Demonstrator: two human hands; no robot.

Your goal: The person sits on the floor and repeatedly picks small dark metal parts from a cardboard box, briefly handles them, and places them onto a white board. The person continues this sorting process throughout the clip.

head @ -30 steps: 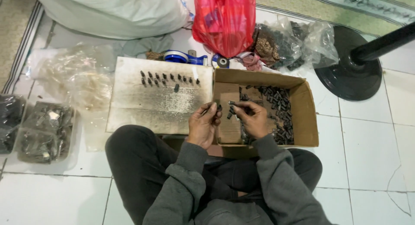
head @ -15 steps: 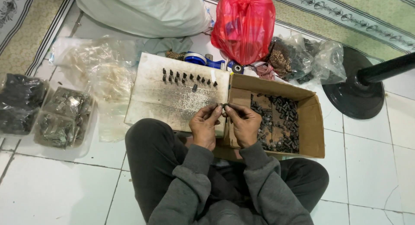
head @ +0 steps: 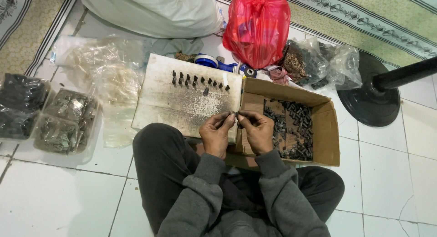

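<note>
The left hand [head: 215, 134] and right hand [head: 256, 131] pinch one small dark part [head: 235, 113] together, over the edge of a brown cardboard box [head: 325, 137] full of dark bits. A dirty white board [head: 182, 100] holds a row of parts. Behind sits a red plastic bag [head: 257, 25].

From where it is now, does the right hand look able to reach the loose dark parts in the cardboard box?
Probably yes: the right hand hovers at the open-topped cardboard box, and nothing covers the dark parts beside it.

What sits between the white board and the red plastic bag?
Head view: a blue tape roll lies between the white board and the red plastic bag.
</note>
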